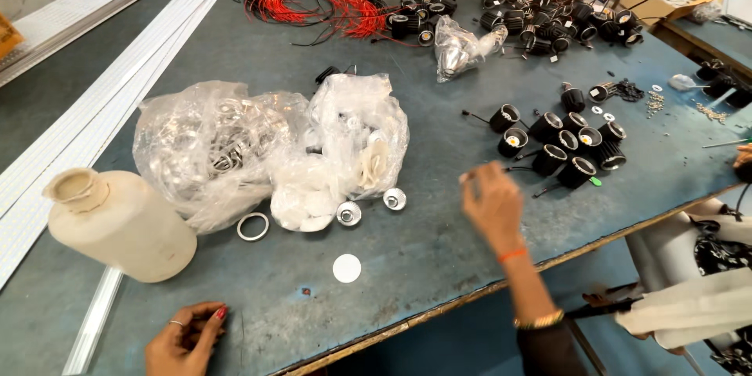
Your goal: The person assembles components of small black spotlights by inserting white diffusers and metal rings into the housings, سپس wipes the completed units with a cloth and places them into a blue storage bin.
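Grey-blue worktable (439,243) is carrying two clear plastic bags (266,149) of metal parts, a cream plastic bottle (117,223) lying on its side, a white disc (346,268), a metal ring (252,226), clustered black lamp housings (560,145), red wire coil (313,4) and white strips (117,86) lying along the left edge.

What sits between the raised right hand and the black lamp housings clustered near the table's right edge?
Nothing visible. The right hand hovers over bare table, fingers pinched as if on something small that I can't make out. The black lamp housings lie just beyond it, with open tabletop between.
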